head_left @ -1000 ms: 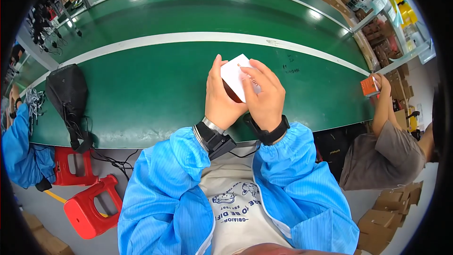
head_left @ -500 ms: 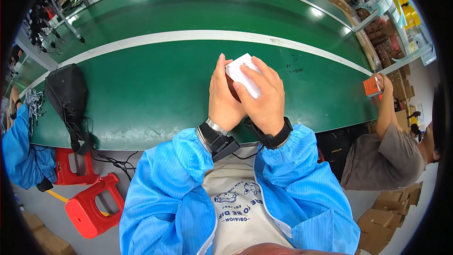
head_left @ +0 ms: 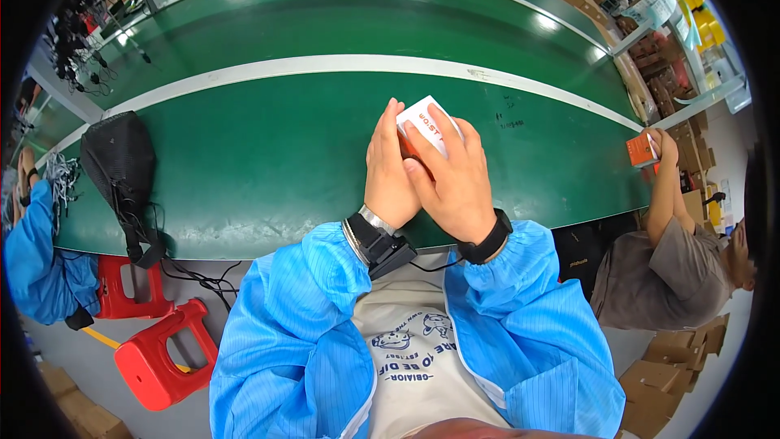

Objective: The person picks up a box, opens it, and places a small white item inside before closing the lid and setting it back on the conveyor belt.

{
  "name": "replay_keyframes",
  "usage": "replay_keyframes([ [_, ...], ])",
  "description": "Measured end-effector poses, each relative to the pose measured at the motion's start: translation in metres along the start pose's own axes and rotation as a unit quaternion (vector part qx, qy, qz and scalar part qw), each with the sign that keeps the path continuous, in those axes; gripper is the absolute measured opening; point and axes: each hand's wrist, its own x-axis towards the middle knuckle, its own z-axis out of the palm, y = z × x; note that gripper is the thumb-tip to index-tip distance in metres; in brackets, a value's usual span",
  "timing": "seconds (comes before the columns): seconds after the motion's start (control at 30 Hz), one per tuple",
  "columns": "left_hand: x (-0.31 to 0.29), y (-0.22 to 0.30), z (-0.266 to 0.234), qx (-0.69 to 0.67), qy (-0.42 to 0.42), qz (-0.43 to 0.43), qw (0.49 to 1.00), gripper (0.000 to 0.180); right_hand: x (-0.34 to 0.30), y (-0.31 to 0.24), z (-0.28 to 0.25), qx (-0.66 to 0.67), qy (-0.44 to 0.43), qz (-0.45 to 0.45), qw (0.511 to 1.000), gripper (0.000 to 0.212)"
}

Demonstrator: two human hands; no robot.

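Observation:
A small white carton (head_left: 424,116) with orange print and an orange-red side sits between my two hands, above the green table. My left hand (head_left: 388,167) supports it from the left side, fingers straight and together along its edge. Across the top lies my right hand (head_left: 457,175), its fingers over the white face and its thumb near my left palm. The underside and far right end of the carton are hidden by my hands. Black bands are on both wrists.
A black bag (head_left: 119,154) lies on the green table (head_left: 260,162) at the left. Red stools (head_left: 166,358) stand below. At the right, a person's hand (head_left: 665,145) holds an orange box (head_left: 641,149). Another person's blue sleeve (head_left: 41,236) is far left.
My right hand has slid further over the carton, and its fingers lie closer together. The carton has shifted slightly right, with more of its orange print showing.

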Motion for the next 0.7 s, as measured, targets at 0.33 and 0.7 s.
replay_keyframes([
  [0.33, 0.045, -0.037, -0.080, -0.033, 0.026, -0.120, 0.992, 0.088, 0.015, 0.230, -0.059, -0.291, 0.154, 0.056, 0.943, 0.025],
  [0.7, 0.083, -0.096, -0.132, -0.318, 0.153, -0.252, 0.901, 0.054, -0.038, 0.317, -0.060, -0.425, 0.011, 0.297, 0.855, 0.043],
])
